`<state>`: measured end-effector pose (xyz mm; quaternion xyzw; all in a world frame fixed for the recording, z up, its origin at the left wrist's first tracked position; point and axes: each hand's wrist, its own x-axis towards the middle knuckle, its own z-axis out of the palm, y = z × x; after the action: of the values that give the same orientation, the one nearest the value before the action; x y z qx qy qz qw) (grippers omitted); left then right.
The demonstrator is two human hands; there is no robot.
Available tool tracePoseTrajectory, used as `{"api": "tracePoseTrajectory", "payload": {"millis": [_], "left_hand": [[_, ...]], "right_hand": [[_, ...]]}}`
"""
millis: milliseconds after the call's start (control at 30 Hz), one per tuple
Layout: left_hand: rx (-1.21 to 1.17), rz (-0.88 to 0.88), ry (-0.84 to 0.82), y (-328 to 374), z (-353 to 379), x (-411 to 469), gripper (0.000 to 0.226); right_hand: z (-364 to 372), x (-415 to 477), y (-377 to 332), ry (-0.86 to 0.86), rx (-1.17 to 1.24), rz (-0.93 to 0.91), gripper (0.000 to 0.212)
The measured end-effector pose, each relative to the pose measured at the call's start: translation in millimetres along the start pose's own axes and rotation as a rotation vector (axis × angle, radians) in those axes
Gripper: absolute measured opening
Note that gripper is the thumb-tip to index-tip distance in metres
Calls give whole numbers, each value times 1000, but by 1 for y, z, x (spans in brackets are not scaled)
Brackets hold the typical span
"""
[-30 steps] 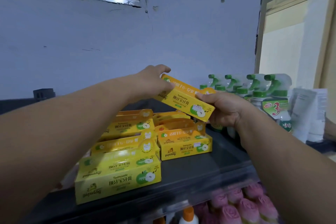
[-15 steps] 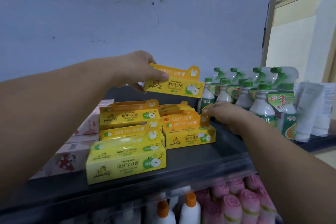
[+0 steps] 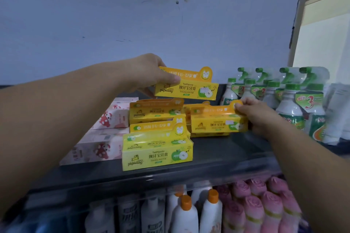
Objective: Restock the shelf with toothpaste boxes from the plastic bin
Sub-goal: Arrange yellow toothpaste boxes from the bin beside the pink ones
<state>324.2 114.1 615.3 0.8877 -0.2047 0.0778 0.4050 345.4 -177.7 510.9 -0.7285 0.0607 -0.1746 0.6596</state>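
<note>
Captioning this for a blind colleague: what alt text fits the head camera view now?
The left hand holds a yellow toothpaste box above the stacked yellow boxes on a dark shelf, while the right hand grips a second box on the stack. Green-capped spray bottles stand to the right, pink boxes to the left.

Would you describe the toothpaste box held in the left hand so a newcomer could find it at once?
On the dark shelf, left of the spray bottles, yellow boxes are stacked. This box alone hangs above them, gripped by the left hand.
</note>
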Motion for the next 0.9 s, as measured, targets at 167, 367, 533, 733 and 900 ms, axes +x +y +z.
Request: {"api": "tracePoseTrajectory", "payload": {"millis": [167, 367, 533, 733, 900], "left_hand": [[-6, -2, -56, -3, -9, -27, 33], [16, -34, -129, -11, -12, -58, 34], [51, -82, -161, -23, -10, -81, 35], [172, -108, -119, -42, -1, -99, 47], [532, -27, -102, -48, 3, -107, 45]], "right_hand": [[-10, -13, -23, 295, 8, -5, 12], [1, -37, -48, 428, 12, -29, 18], [21, -53, -55, 468, -16, -103, 27], [41, -67, -55, 399, 73, -147, 7], [55, -71, -57, 322, 183, -107, 5]]}}
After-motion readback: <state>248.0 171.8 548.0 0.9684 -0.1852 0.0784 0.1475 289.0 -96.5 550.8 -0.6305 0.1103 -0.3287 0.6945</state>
